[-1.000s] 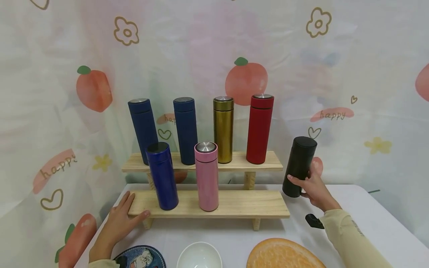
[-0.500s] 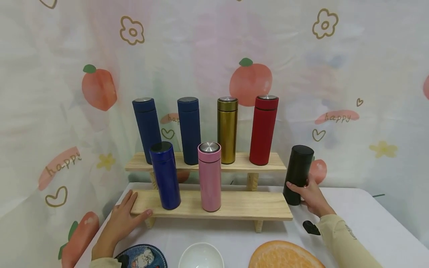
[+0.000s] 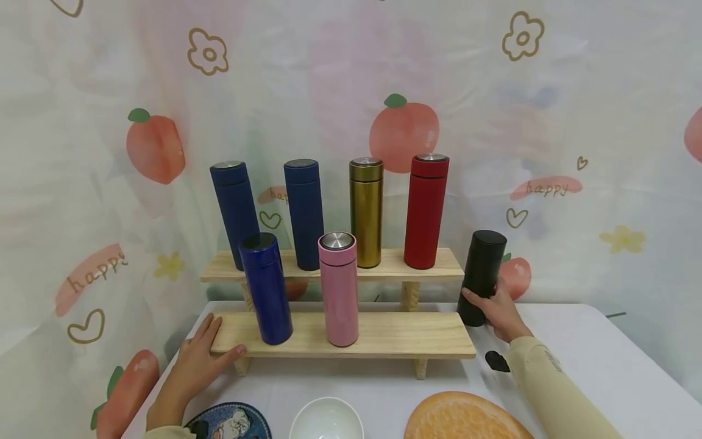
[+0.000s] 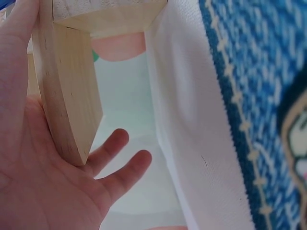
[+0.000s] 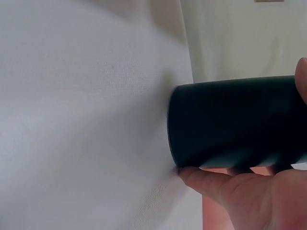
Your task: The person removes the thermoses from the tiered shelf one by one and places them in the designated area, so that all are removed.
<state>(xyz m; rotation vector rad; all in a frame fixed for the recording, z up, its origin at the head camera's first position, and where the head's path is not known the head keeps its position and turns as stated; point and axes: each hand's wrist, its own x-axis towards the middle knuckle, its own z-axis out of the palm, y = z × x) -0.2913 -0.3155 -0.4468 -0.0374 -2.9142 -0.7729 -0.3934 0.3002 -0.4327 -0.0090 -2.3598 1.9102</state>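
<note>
Black flask (image 3: pixel 481 275) stood on the white tablecloth (image 3: pixel 581 341) just off the right end of the lower shelf board (image 3: pixel 384 334), upright or very nearly so. Right hand (image 3: pixel 496 311) gripped it low on the body, fingers wrapped round the base; the right wrist view showed the same dark cylinder (image 5: pixel 235 122) with fingers (image 5: pixel 225 184) curled under it and the cloth close against its bottom edge. Whether the base sat fully flat on the cloth could not be told.

Left hand (image 3: pixel 200 360) lay flat against the left end of the lower board, fingers straight, thumb along the front edge, holding nothing. The left wrist view showed the palm (image 4: pixel 43 182) pressed to the board's end grain (image 4: pixel 67 105).

On the lower board: a dark blue flask (image 3: pixel 266 286) and a pink flask (image 3: pixel 339 289). On the upper board (image 3: pixel 329 267): two navy flasks (image 3: pixel 236 213) (image 3: pixel 304 213), a gold flask (image 3: pixel 366 212) and a red flask (image 3: pixel 425 210). Near the front edge: a blue patterned plate (image 3: pixel 230 421), a white bowl (image 3: pixel 326 419) and an orange-slice mat (image 3: pixel 466 417).

Risks, as judged: the grip sat low on a tall narrow body, so it could tip if lifted or tilted quickly. It was close to the board's right end; a sideways move could knock the shelf and topple the flasks on it. A push from the left hand could do likewise.
</note>
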